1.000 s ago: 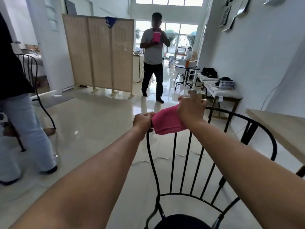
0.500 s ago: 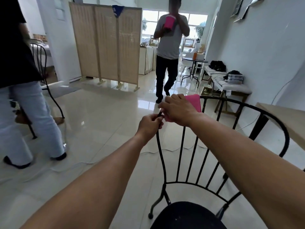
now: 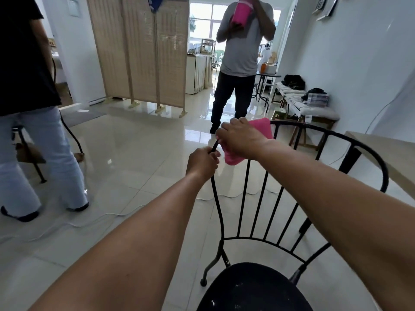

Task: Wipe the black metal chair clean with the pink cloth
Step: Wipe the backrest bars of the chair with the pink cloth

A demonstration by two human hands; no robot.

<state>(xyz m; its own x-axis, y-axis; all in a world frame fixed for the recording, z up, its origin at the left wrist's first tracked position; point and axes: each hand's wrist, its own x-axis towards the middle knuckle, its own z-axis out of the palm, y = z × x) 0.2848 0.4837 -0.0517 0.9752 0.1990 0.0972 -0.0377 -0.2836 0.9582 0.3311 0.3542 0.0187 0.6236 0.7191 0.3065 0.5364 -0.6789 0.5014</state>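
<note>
The black metal chair (image 3: pixel 265 237) stands right in front of me, its curved back rail and thin spindles facing me and its round dark seat at the bottom of the view. My left hand (image 3: pixel 202 161) is closed around the left end of the top rail. My right hand (image 3: pixel 241 138) presses the pink cloth (image 3: pixel 261 129) over the top rail just right of it. The cloth wraps the rail, one corner hanging below my hand.
A person in a grey shirt (image 3: pixel 241 55) stands beyond the chair holding a pink cup. Another person in light jeans (image 3: pixel 38 153) stands at the left beside a second black chair. A wooden table (image 3: pixel 393 158) is at the right, a folding screen (image 3: pixel 143 50) behind, a thin cable on the tiled floor.
My right hand has folded the cloth over the top rail and slid it left, toward my left hand. The view has tilted down. The person in grey has walked closer.
</note>
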